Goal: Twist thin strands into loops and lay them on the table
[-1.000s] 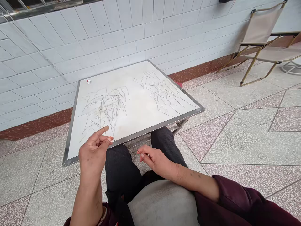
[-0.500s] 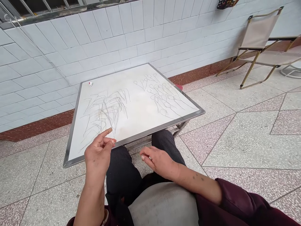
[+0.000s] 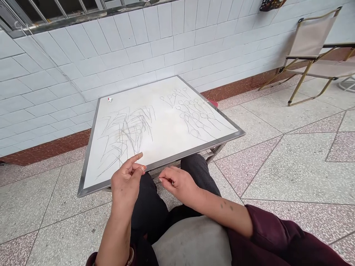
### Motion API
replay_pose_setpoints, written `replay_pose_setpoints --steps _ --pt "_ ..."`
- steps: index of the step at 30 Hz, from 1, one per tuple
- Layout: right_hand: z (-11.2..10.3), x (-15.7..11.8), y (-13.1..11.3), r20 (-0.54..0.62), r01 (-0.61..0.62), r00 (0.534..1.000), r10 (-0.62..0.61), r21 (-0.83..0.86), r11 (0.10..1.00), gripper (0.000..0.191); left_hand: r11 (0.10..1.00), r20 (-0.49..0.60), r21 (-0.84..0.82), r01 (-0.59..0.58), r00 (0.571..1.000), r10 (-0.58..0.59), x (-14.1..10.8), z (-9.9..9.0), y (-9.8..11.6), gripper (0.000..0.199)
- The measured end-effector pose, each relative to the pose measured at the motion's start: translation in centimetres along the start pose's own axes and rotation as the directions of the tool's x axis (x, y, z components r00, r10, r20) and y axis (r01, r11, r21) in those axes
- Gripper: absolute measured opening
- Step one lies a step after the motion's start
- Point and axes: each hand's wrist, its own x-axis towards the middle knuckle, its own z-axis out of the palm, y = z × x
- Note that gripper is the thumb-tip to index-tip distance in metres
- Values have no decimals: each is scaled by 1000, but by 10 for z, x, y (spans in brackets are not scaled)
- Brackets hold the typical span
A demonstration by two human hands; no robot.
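While left hand [image 3: 126,181] and right hand [image 3: 181,184] are being held pinched, lower centre, contents untellable, thin strands [image 3: 126,127] mid-left are being judged light, bendy, best gripped by ends.

Single head-worn view from close above, forward and down over the table [image 3: 169,136]

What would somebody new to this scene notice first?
Probably the white, metal-edged table beside the tiled wall, with a tangle of thin, bent dark strands on its left side and a group of looped strands on its right. Next, the left hand at the table's near edge and the right hand over the dark trousers, fingertips drawn together; whether they pinch something is unclear.
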Motion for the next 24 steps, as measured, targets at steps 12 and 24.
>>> replay_pose_setpoints --steps 12,24 --pt "-8 5 13 17 -256 964 265 325 911 17 995 111 -94 13 994 -2 9 -34 -2 68" --pt "-14 25 21 -23 -346 929 368 291 892 23 970 39 -238 41 999 -33 26 -20 -24 65"
